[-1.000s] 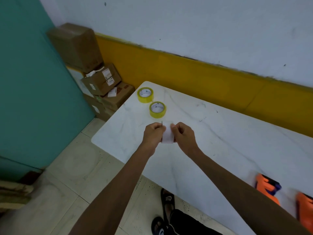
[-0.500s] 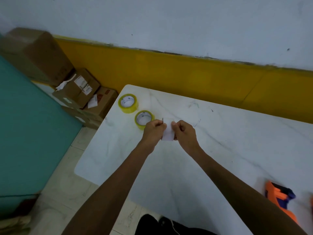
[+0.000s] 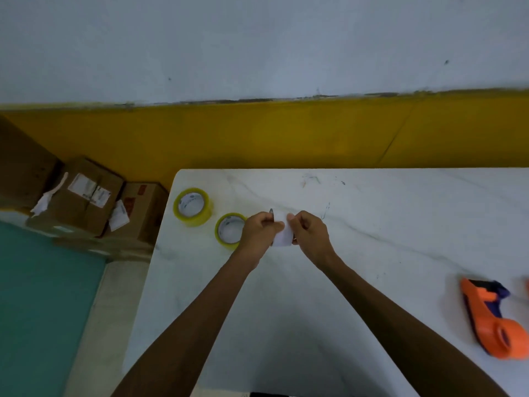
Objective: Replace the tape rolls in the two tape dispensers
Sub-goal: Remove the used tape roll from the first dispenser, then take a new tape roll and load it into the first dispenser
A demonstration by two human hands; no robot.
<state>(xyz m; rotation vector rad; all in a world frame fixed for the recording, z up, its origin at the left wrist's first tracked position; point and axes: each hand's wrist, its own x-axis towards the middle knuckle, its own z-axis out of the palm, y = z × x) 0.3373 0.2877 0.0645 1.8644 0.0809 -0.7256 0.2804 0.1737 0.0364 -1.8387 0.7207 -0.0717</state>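
My left hand (image 3: 259,230) and my right hand (image 3: 309,234) are together over the white marble table (image 3: 343,282), both pinching a small white object (image 3: 282,233) that looks like an empty tape core or a piece of paper. Just left of my left hand lie two yellow tape rolls flat on the table: the near roll (image 3: 230,230), partly hidden by my left hand, and the far roll (image 3: 193,206) by the table's left corner. An orange tape dispenser (image 3: 492,319) with a dark blue part lies at the right. A second orange piece (image 3: 526,286) shows at the frame's right edge.
Brown cardboard boxes (image 3: 88,196) are stacked on the floor left of the table, against the yellow and white wall. A teal surface (image 3: 43,296) fills the lower left. The table's left edge runs diagonally by my left forearm.
The view has swung right and tilted, so the rolls and boxes sit further left and the dispenser shows more fully. My hands keep the same hold on the white object.
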